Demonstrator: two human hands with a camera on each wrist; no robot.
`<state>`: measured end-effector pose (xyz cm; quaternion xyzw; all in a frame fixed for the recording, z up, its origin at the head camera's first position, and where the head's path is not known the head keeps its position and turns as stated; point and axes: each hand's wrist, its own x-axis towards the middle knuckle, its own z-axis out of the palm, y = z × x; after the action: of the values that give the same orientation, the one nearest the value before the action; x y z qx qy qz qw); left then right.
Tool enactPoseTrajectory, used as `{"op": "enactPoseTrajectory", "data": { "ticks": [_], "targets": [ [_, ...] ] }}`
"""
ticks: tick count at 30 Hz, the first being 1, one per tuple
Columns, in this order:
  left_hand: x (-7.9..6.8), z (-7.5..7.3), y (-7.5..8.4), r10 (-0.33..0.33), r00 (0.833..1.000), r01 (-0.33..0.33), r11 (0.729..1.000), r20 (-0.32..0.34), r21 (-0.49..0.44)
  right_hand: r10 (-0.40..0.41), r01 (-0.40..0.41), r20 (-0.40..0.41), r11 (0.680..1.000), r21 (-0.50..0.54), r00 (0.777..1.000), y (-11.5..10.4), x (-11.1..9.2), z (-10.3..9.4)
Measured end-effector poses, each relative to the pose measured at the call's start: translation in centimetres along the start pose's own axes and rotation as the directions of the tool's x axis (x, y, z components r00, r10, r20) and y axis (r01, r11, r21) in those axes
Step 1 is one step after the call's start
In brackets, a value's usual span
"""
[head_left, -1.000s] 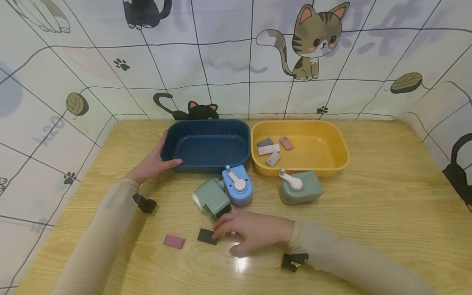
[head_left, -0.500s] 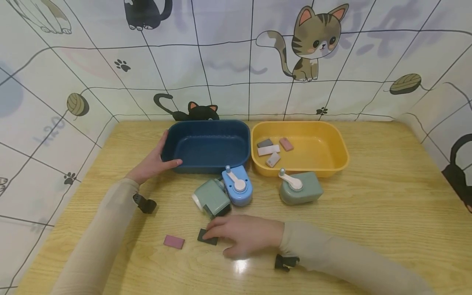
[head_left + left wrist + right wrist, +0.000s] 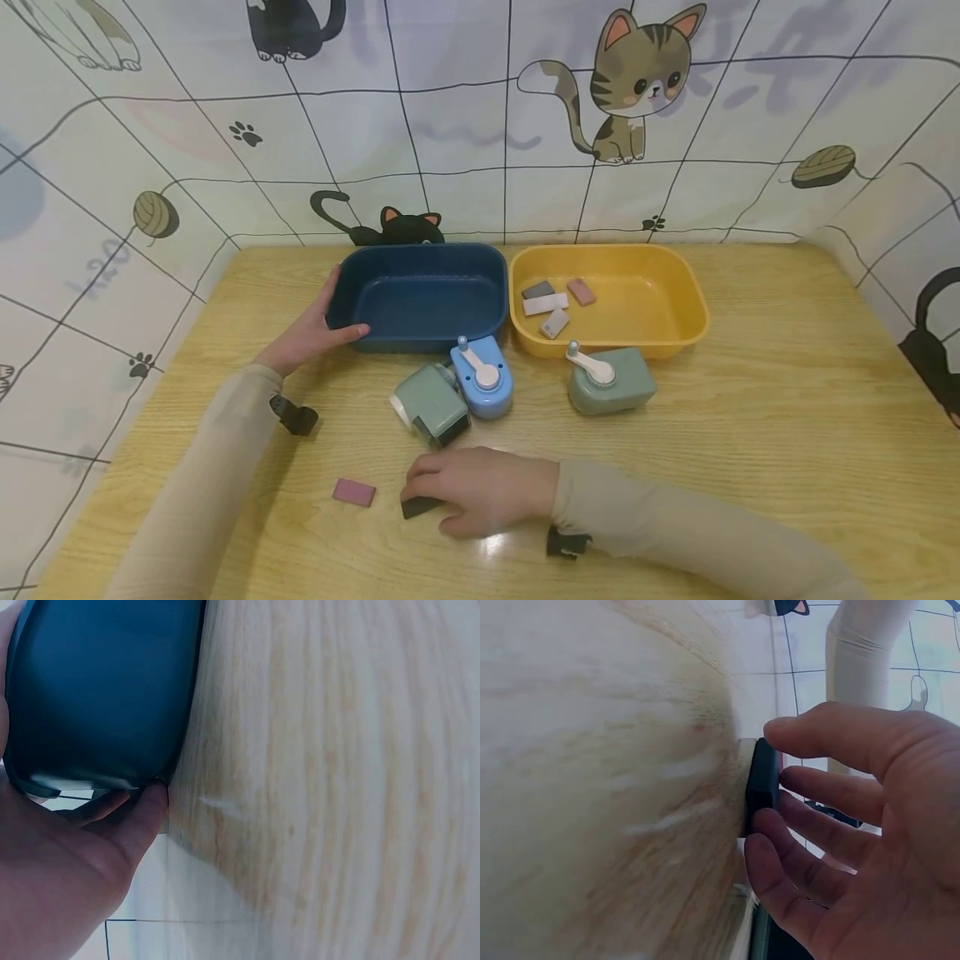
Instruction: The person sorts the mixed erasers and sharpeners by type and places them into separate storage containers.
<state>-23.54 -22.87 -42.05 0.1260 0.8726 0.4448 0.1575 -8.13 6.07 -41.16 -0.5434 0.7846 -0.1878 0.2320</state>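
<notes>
In the head view, your left hand [image 3: 307, 335] grips the left end of the blue tray [image 3: 420, 342], thumb over its near rim. Your right hand [image 3: 480, 492] pinches the dark block [image 3: 422, 507] on your side of the tray, well apart from it and about level with its middle. The pink block [image 3: 354, 492] lies on that side too, further left along the tray; the green device [image 3: 431, 402] stands between the tray and your right hand, so leave your knuckles room there.

In the left wrist view, your thumb and fingers wrap the tray's end; a light, steady hold should be enough.

In the right wrist view, your thumb sits at one edge of the dark block and your fingertips at the opposite one. Whether it is off the table you cannot tell. Square it between thumb and fingers before you lift, as it looks tilted and could slip.
</notes>
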Motion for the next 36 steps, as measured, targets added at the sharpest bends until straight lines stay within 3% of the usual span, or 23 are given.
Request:
{"op": "enactPoseTrajectory", "data": {
  "ticks": [6, 16, 23, 29, 36],
  "targets": [
    [-0.1, -0.1, 0.3, -0.009, 1.0, 0.008, 1.0, 0.008, 0.006, 0.009, -0.01, -0.017, 1.0, -0.019, 1.0, -0.1, 0.2, 0.2],
    [-1.3, 0.0, 3.2, -0.02, 1.0, 0.021, 0.999, 0.02, -0.025, -0.001, 0.0, -0.033, 1.0, -0.018, 0.999, 0.2, 0.5, 0.5],
    [-0.9, -0.1, 2.5, -0.022, 1.0, 0.022, 1.0, 0.018, -0.01, -0.032, 0.034, -0.057, 0.999, 0.042, 0.998, 0.5, 0.6, 0.6],
    [-1.6, 0.0, 3.9, -0.022, 1.0, 0.022, 1.0, 0.019, -0.009, -0.058, 0.065, -0.057, 0.987, 0.148, 0.997, 1.1, 0.6, 0.5],
    [-1.7, 0.0, 4.2, -0.025, 0.999, 0.025, 1.0, 0.021, 0.001, -0.069, 0.082, -0.061, 0.965, 0.247, 0.996, 1.6, 0.6, 0.6]
  ]
}}
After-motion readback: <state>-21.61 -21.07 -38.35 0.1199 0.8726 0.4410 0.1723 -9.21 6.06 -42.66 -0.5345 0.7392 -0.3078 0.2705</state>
